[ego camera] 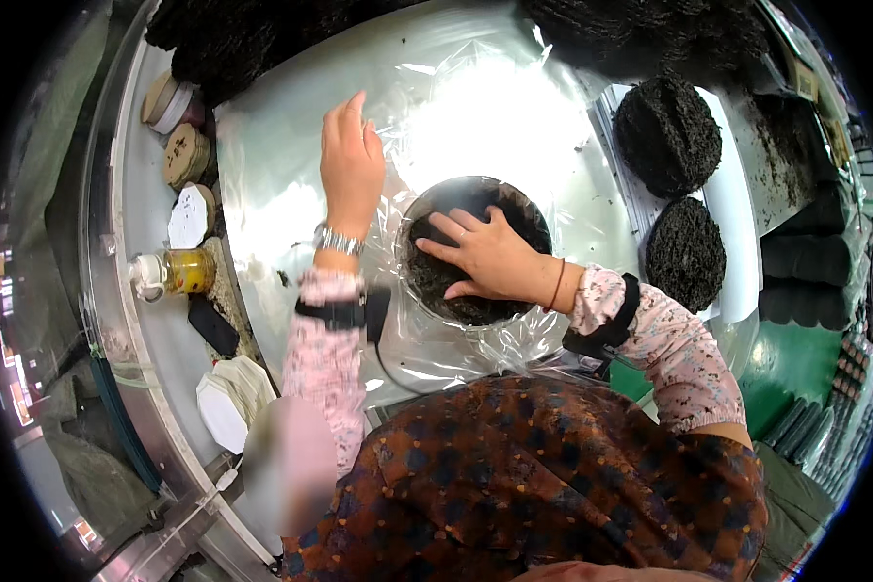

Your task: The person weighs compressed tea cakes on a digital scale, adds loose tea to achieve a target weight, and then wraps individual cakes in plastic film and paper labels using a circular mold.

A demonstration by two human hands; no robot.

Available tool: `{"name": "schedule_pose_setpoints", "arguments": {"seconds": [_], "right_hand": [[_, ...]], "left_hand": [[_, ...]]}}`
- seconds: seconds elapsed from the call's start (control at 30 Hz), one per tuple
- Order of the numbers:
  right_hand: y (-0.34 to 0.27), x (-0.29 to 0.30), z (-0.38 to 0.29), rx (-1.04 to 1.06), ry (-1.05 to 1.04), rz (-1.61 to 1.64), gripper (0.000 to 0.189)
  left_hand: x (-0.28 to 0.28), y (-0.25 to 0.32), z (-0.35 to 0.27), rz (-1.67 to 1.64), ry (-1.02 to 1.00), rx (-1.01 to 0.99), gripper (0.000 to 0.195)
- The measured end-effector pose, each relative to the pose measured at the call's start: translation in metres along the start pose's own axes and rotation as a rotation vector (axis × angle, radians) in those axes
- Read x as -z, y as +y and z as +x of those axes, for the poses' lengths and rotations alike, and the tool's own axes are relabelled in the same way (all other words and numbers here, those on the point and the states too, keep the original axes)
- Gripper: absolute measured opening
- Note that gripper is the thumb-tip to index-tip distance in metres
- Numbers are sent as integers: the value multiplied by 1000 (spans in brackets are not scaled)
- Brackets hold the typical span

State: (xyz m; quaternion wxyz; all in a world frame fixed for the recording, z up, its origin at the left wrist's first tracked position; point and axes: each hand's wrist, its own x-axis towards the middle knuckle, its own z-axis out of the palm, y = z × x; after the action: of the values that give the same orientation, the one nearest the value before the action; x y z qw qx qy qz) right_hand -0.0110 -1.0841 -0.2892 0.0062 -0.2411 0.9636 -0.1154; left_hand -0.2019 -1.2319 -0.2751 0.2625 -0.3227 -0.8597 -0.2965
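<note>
My right hand (491, 254) rests with spread fingers on dark, crumbly, fibrous material (444, 291) inside a round mould (542, 218). Clear plastic film (509, 349) lines the mould and spreads crinkled around it. To the left, my left hand (353, 160) hovers over the shiny metal sheet (262, 153) with nothing in it, its fingers raised and close together, the thumb slightly apart. Two round cakes of the same dark material, a larger one (667, 136) and a smaller one (687, 254), lie on white paper at the right. The mould's bottom is hidden.
Dark material is heaped at the far left (225, 51) and far right (647, 33). Along the left edge stand a glass bottle of yellow liquid (189, 270), a black phone-like object (213, 327), stacked white paper pieces (225, 407) and round tan pieces (185, 154). Black wrapped rolls (804, 262) lie at right.
</note>
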Motion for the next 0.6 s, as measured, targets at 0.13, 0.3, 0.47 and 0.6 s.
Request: {"name": "schedule_pose_setpoints", "arguments": {"seconds": [0.13,0.3,0.47,0.6], "right_hand": [[29,53,-1,6,391,462,57],[111,-29,-25,-643,306,1070,48],[103,-22,-39,-599,468,376,30],[75,42,-125,-513,655,-60,77]], "left_hand": [[52,47,-29,-297,-302,-168,46],[36,37,-64,-282,-580,471,60],[71,146,-107,-319,-487,-372,46],[60,149,-142,-188,-667,-495,40]]}}
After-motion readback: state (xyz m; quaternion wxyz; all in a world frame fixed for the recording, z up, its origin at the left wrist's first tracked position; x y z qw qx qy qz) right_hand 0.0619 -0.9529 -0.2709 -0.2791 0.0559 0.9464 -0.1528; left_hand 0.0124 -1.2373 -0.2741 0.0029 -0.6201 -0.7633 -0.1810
